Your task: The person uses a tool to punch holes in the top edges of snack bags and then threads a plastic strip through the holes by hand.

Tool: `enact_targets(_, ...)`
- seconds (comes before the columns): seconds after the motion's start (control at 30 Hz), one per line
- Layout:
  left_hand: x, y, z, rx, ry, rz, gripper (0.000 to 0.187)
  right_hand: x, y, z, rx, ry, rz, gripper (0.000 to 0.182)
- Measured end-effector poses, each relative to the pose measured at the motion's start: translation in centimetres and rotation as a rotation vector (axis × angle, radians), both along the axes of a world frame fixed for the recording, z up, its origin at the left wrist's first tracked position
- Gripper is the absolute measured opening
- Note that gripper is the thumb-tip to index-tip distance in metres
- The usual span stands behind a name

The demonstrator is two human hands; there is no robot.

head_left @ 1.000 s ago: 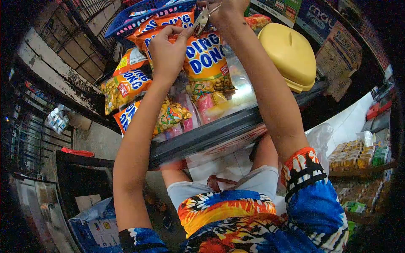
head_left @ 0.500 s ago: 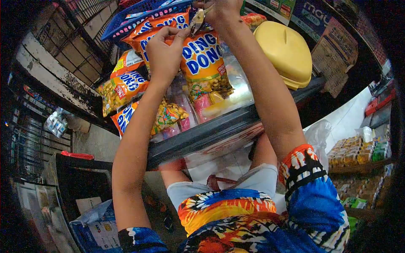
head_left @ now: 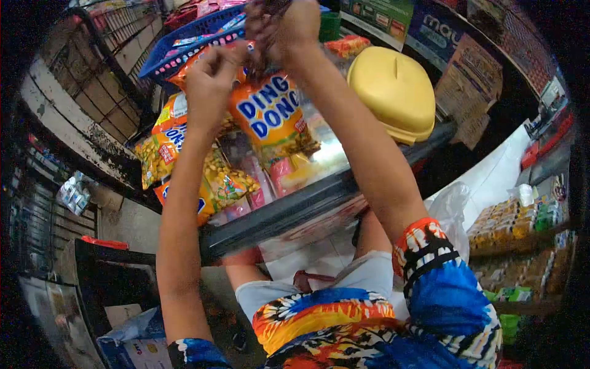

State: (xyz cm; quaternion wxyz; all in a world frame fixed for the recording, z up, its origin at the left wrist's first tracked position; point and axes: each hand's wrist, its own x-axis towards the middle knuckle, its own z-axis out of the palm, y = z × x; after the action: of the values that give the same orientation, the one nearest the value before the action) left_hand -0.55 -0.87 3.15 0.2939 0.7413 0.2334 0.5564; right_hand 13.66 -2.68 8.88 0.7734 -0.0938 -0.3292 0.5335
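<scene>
My left hand (head_left: 210,83) is closed beside the top of an orange Ding Dong mixed-nut snack pack (head_left: 270,114), its fingertips pinched together. Blur hides what is between them. At the top of the view, my right hand (head_left: 298,27) is curled in a fist above the same pack. A dark smeared shape beside that fist cannot be made out. The pack stands tilted on the glass counter top. More snack packs lie to its left, one with nuts showing through a clear window (head_left: 230,184) near my left forearm.
A blue basket (head_left: 184,46) of packets stands behind the snack packs. The yellow lidded container (head_left: 393,92) sits right of my right forearm. The counter's dark edge (head_left: 276,218) runs in front of me. Shelves of small goods (head_left: 510,227) stand at the right.
My view has shifted, so the counter sits lower and further left. My hands have drawn apart slightly at the pack's top. The silver-jawed hand tool seen at my right hand no longer shows clearly.
</scene>
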Motion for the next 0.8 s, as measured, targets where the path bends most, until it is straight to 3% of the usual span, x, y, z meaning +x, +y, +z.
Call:
enact_targets(0.03,-0.4,-1.1,2.3,-0.029,-0.169,-0.254,0.031,-1.1,-0.3,-0.2,0.085,-0.079,0.075,0.056)
enact_targets(0.07,-1.3,-1.7,3.8,0.019,-0.120,-0.214,0.042,-2.1,-0.6,-0.4,0.173,-0.152,0.150,0.056)
enact_targets(0.13,-1.4,-0.6,5.5,-0.156,-0.308,-0.404,0.049,-2.5,-1.7,-0.1,0.198,-0.180,0.241,0.055)
enact_targets(0.17,-1.6,-0.1,6.6,-0.143,-0.311,-0.391,0.049,-2.5,-2.0,0.2,0.215,-0.220,0.314,0.055)
enact_targets(0.23,-1.2,0.4,9.0,-0.471,-0.368,-0.831,0.070,-2.4,-1.5,-0.2,0.226,-0.298,0.295,0.054)
enact_targets(0.27,-0.6,0.9,9.6,-0.459,-0.366,-0.838,0.070,-2.0,-1.2,-0.3,0.228,-0.375,0.265,0.053)
enact_targets(0.3,0.1,1.5,9.8,-0.380,-0.097,-0.828,0.070,-3.4,-1.8,0.0,0.125,-0.407,0.010,0.055)
enact_targets(0.33,1.0,0.4,10.6,-0.298,0.169,-0.805,0.071,-3.3,-1.9,-0.1,0.154,-0.405,0.179,0.053)
enact_targets(0.37,1.3,-1.1,10.8,-0.371,0.225,-0.976,0.057,-3.0,-2.2,-0.2,0.168,-0.359,0.160,0.047)
enact_targets(0.4,2.3,-0.8,11.1,-0.367,0.225,-0.978,0.057,-2.7,-2.7,0.1,0.182,-0.317,0.144,0.042)
enact_targets(0.43,3.2,-0.2,11.4,-0.186,0.270,-0.959,0.048,-2.9,-3.0,0.4,0.184,-0.320,0.143,0.042)
enact_targets(0.47,3.7,0.1,11.7,-0.009,0.316,-0.932,0.039,-3.4,-3.2,0.7,0.248,-0.272,0.009,0.034)
enact_targets(0.5,3.3,-1.0,11.5,-0.062,0.241,-0.889,0.027,-3.8,-3.4,0.8,0.310,-0.219,-0.121,0.027)
enact_targets(0.53,2.8,-1.2,11.4,-0.063,0.243,-0.880,0.027,-4.0,-3.4,0.6,0.312,-0.215,-0.113,0.027)
enact_targets(0.6,1.6,-1.5,11.4,0.020,0.313,-0.666,0.028,-4.2,-3.7,0.0,0.305,-0.213,0.181,0.019)
enact_targets(0.63,1.3,-1.7,11.4,0.063,0.341,-0.562,0.029,-4.5,-4.0,0.2,0.328,-0.332,-0.043,0.019)
enact_targets(0.73,0.9,-2.6,11.3,0.107,0.299,-0.484,0.025,-5.1,-3.7,0.1,0.377,-0.453,-0.253,0.021)
enact_targets(0.77,0.9,-2.7,11.2,0.112,0.295,-0.481,0.025,-5.0,-3.9,0.1,0.382,-0.457,-0.251,0.021)
enact_targets(0.8,1.0,-2.9,11.2,0.101,0.243,-0.543,0.028,-5.2,-4.9,0.7,0.284,-0.365,-0.087,0.026)
